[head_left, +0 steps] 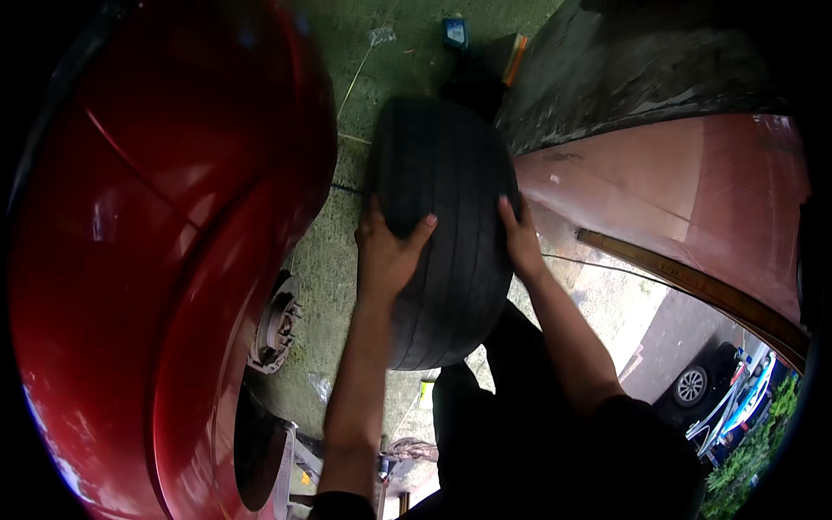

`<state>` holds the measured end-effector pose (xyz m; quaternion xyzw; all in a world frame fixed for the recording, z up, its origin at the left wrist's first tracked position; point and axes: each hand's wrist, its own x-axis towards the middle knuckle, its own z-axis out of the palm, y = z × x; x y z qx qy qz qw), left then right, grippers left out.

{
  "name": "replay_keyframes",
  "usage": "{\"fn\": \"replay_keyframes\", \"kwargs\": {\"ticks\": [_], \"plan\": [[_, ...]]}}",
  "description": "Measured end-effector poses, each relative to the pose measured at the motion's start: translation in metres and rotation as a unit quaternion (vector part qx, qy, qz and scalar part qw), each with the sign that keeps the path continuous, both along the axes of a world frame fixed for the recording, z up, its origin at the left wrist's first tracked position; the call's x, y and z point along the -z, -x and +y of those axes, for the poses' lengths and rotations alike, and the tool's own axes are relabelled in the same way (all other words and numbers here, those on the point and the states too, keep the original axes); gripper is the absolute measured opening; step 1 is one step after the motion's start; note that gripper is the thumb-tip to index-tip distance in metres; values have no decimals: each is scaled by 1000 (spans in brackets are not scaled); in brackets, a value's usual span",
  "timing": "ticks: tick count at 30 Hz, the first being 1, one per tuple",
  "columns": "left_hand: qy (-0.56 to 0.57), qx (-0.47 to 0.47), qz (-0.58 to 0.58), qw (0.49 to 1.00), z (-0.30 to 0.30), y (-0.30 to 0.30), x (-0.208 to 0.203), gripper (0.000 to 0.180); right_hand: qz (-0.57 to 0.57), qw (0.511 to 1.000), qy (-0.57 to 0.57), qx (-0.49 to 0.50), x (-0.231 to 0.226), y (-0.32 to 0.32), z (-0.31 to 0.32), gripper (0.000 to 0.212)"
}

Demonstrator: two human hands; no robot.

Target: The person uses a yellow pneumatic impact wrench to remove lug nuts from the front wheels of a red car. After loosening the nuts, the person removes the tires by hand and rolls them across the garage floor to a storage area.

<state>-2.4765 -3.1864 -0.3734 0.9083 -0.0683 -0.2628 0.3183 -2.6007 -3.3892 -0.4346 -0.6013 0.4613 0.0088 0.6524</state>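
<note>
Plainly, left grip (388, 257) and right grip (523, 243) clasp the black tire (455, 286) (tread facing the person), long axis pointing forward.

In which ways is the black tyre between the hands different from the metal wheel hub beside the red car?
Contact: the left hand and right hand hold the black tyre at its sides, while neither touches the metal wheel hub.
Surface: the black tyre shows lengthwise tread grooves; the metal wheel hub is greyish with projecting parts.
Size: the black tyre looks much larger than the metal wheel hub.
Shared: both have rounded shapes.
</note>
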Motion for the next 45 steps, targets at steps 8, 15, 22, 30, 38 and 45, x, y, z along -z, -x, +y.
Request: {"fn": "replay_keyframes", "kwargs": {"ticks": [8,15,22,30,38,45], "plan": [[171,-122,73,975,24,44,21,103,-161,975,-101,-118,8,41,-28,105],[68,-163,-65,982,-85,-27,24,90,-131,989,-40,-59,20,-58,-97,97],[1,-78,-176,981,-161,-73,27,103,-85,995,24,-51,41,-160,-177,102],[-64,-27,-242,968,-231,-133,55,103,-17,963,259,-77,40,-243,-209,97],[-131,-29,-288,948,-378,-291,89,99,-73,929,357,-60,52,-274,-230,91],[-101,-23,-263,959,-460,-418,104,87,-37,964,258,-46,58,-318,-253,104]]}}
